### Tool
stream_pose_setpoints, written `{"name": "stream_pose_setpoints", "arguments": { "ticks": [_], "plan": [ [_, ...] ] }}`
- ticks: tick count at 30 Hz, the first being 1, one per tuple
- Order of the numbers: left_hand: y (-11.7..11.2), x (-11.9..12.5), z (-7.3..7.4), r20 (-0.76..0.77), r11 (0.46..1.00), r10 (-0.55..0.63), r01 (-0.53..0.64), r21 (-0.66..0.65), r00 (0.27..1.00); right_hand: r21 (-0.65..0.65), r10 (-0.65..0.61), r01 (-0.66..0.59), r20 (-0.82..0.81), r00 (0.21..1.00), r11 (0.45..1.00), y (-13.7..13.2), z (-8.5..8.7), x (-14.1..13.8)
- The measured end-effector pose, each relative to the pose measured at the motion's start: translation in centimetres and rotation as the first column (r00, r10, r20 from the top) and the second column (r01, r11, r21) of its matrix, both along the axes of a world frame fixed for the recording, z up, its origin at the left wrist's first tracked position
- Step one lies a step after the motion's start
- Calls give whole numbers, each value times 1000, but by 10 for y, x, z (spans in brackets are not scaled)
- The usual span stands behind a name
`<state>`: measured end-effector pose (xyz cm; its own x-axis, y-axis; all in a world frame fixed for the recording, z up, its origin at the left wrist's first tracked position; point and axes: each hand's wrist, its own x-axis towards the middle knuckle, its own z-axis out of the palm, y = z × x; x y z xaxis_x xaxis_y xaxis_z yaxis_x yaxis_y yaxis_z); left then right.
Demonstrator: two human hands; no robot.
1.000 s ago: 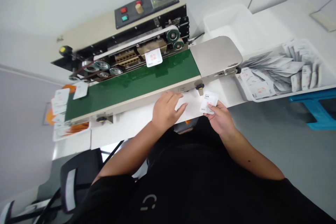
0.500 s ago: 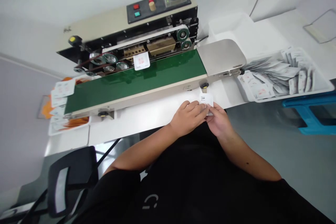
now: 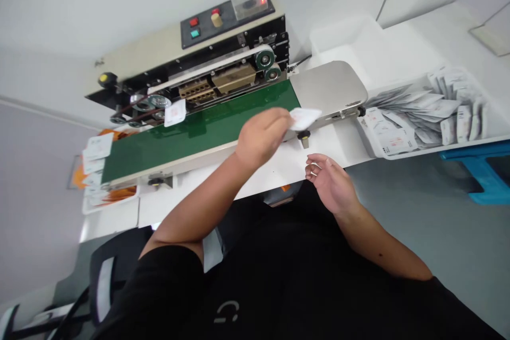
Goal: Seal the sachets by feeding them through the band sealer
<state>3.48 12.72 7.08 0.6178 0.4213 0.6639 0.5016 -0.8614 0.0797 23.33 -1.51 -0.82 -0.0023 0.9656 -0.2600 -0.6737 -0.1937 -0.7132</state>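
My left hand point(image 3: 263, 135) is raised over the front edge of the sealing machine, its fingers pinched on a small white sachet point(image 3: 305, 116) held near the right end of the green conveyor belt point(image 3: 207, 127). My right hand point(image 3: 329, 180) hovers below it at the white table's edge, fingers loosely apart and holding nothing. Another white sachet with red print point(image 3: 175, 112) rides along the belt under the sealing rollers at the left.
The sealer's steel infeed plate point(image 3: 330, 87) sits right of the belt. A white tray point(image 3: 430, 146) full of several sachets stands at the right. Sealed sachets point(image 3: 95, 151) pile up past the belt's left end. A blue stool point(image 3: 484, 170) and a black chair point(image 3: 115, 271) stand nearby.
My left hand took the sachet from my right hand and lifted it up toward the belt. My right hand let go and opened. The sachet on the belt travelled left.
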Motion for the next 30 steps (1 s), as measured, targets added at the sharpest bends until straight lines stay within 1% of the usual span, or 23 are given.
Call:
{"name": "stream_pose_setpoints", "arguments": {
  "ticks": [2,5,7,9,14,18,24,30],
  "plan": [
    [33,0,4,-7,997,50,-50,-51,999,-4,-3,3,1,1000,1000,1,-1,7],
    [74,-4,6,-66,988,138,-143,-63,988,-10,-17,17,-3,1000,1000,2,-2,18],
    [91,-7,7,-106,977,199,-206,-58,974,-11,-34,34,1,999,999,3,-2,25],
    [99,-9,8,-151,964,251,-262,-55,956,-9,-48,48,11,999,999,4,-3,31],
    [109,-8,12,-246,936,324,-347,-54,914,-2,-61,61,6,998,998,6,-3,43],
    [112,-7,14,-252,928,341,-368,-67,906,-13,-74,74,11,997,997,6,-2,46],
    [99,-13,16,-281,887,420,-456,-75,863,-17,-79,80,15,997,997,1,-1,47],
    [91,-29,13,-208,877,467,-481,-17,859,8,-75,75,26,997,997,-4,-2,45]
  ]
}}
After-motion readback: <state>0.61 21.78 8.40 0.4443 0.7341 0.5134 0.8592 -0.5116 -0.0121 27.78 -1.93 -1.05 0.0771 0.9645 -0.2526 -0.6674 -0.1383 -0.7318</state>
